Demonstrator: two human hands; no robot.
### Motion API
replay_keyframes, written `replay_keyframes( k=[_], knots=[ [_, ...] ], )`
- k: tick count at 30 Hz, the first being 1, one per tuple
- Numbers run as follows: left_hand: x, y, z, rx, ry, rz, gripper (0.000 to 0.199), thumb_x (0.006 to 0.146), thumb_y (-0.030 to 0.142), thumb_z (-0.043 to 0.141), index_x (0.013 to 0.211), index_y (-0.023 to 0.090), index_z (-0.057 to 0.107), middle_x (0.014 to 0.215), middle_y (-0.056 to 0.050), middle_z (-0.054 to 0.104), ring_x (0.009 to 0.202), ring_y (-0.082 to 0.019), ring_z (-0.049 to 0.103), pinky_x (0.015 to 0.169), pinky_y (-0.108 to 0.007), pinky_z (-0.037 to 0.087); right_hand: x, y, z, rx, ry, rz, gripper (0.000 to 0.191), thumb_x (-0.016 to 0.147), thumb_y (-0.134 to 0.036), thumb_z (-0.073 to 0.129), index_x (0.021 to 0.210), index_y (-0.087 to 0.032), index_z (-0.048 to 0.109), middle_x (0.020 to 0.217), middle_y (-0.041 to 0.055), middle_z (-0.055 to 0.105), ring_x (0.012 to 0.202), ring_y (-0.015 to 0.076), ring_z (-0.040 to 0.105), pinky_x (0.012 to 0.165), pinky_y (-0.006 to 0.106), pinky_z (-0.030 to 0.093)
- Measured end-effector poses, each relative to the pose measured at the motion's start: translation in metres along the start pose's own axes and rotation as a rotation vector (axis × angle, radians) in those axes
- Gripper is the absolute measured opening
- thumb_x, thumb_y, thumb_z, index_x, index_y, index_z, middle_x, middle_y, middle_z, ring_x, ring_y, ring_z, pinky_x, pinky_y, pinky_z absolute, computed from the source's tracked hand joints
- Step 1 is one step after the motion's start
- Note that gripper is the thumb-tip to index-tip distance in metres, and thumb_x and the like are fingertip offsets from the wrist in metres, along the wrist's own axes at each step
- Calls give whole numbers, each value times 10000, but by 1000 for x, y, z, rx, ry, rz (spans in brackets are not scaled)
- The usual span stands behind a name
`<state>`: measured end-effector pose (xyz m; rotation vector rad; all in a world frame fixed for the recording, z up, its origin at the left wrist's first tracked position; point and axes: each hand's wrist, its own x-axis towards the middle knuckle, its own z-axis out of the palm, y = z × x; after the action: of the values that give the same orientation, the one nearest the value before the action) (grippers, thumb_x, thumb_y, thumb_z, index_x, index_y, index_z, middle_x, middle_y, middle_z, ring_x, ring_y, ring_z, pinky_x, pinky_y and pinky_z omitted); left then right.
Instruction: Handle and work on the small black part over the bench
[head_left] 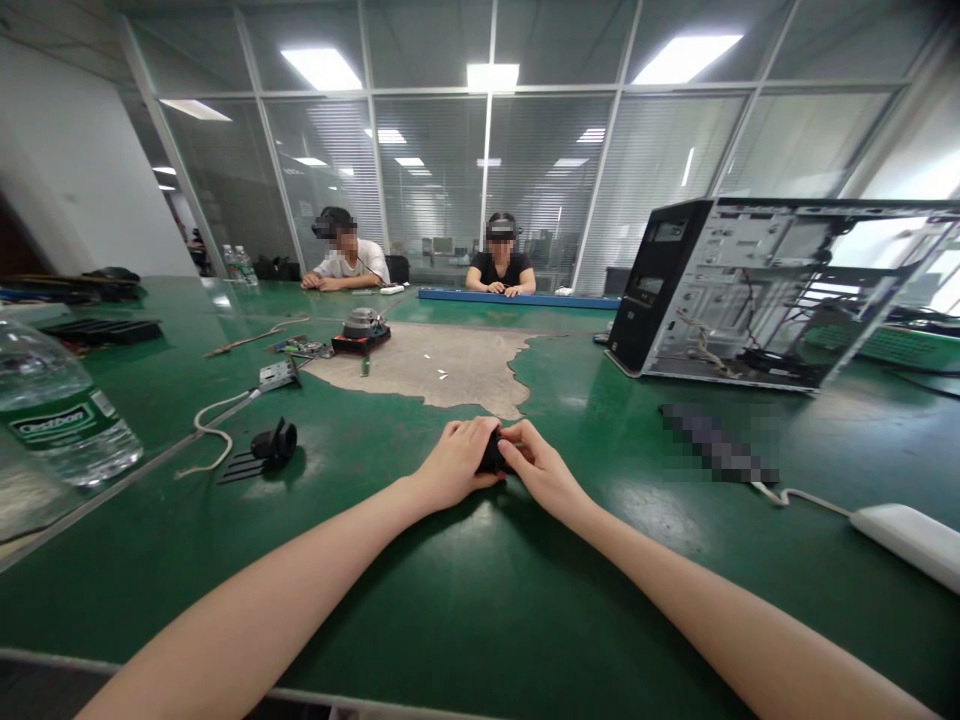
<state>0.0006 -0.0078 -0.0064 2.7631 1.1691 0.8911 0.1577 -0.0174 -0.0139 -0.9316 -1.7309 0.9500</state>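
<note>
Both hands meet at the middle of the view, just over the green tabletop [420, 610]. Between them is a small black object [491, 455], mostly covered by fingers, so its kind cannot be made out. My left hand [452, 465] wraps around it from the left, thumb below. From the other side, the bent fingers and thumb of my right hand [541, 468] press against its edge. Left of the hands lies a black plastic part [274, 443] with a round end and several thin prongs.
An opened computer case [667, 290] stands at the right. Nearer are a blurred dark device [716, 445] on a white cable and a white power strip [907, 535]. A water bottle [60, 430] is at left. Beyond lie a heatsink fan [364, 330] and a metal connector part [279, 375]. Two people sit opposite.
</note>
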Motion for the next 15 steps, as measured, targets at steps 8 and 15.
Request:
replay_keyframes(
  k=[8, 15],
  knots=[
    [-1, 1, -1, -8, 2, 10, 548, 674, 299, 624, 1112, 196, 313, 1100, -77, 479, 1030, -224, 451, 867, -380, 315, 8, 7, -4, -39, -18, 86, 219, 766, -347, 484, 912, -186, 510, 903, 33, 575, 781, 138, 555, 724, 298, 452],
    [-1, 1, -2, 6, -10, 10, 512, 682, 275, 605, 1101, 208, 319, 1104, -69, 474, 1019, -221, 459, 864, -384, 315, 1, -1, -3, 64, -70, 34, 201, 749, -328, 528, 898, -213, 459, 884, 10, 548, 782, 126, 554, 704, 280, 473]
  ],
)
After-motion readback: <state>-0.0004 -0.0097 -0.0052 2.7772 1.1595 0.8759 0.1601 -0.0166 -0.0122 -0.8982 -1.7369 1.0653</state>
